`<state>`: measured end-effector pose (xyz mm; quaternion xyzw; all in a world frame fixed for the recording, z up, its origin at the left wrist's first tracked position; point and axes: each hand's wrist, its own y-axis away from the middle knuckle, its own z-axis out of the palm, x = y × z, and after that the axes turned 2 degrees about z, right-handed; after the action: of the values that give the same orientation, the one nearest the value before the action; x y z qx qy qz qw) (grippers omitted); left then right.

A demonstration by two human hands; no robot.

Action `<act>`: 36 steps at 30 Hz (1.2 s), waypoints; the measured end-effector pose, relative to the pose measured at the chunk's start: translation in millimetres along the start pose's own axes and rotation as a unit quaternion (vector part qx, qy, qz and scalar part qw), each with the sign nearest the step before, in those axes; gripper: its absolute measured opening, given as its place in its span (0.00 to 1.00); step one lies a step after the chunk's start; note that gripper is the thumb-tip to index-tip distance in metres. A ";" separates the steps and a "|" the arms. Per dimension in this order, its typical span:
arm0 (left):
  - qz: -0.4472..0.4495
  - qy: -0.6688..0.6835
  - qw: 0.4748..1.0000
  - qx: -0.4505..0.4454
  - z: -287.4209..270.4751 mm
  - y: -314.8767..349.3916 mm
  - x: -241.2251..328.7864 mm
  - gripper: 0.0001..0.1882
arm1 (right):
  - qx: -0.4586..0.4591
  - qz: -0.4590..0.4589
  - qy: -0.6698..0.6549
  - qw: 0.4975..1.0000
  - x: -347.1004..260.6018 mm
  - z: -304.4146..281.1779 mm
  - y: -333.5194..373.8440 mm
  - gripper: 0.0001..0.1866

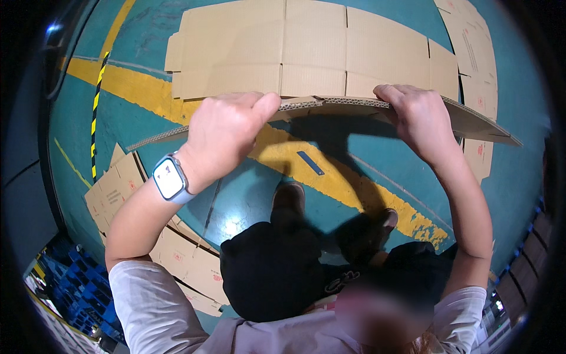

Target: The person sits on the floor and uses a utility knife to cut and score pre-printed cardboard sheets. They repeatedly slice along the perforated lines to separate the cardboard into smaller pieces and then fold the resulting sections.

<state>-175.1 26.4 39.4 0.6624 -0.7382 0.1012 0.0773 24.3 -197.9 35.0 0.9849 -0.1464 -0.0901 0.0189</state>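
Both my hands grip the near edge of a flat corrugated cardboard sheet [348, 102], raised off the floor and seen nearly edge-on. My left hand [227, 127], with a watch [171, 178] on its wrist, is closed around the edge left of the middle, thumb along the top. Farther right, my right hand [421, 118] is also closed on that edge. The sheet's ends slope down on both sides beyond my hands. Just past it lies another plain brown flattened cardboard box [318, 44] with slots and crease lines.
Printed cardboard sheets [471, 53] lie at the far right; more cardboard [183, 256] lies at the lower left. A yellow stripe [124, 85] crosses the green floor, with a small dark strip [310, 163] by my feet. Black-and-yellow tape [97, 112] runs at left. Blue stacked items [71, 289] stand lower left.
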 end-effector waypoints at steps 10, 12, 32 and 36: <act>0.013 -0.091 0.995 0.028 32.8 32.4 40.1 0.18 | 0.042 -0.043 0.005 0.998 -16.7 2.0 23.8 0.19; 0.025 -0.075 0.997 0.016 30.7 41.4 49.9 0.19 | 0.042 -0.054 0.003 0.998 -22.5 1.2 31.0 0.19; 0.021 -0.096 0.991 0.093 14.4 -12.8 -18.4 0.20 | 0.048 0.021 -0.111 0.992 -81.0 105.9 55.9 0.17; 0.049 -0.123 0.978 0.159 22.1 -29.9 -43.2 0.22 | -0.022 0.167 -0.121 0.978 -105.4 234.1 94.3 0.19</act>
<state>-140.1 59.3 8.7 0.6368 -0.7480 0.1384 -0.1259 -144.6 -259.8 -171.0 0.9278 -0.3076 -0.2076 0.0378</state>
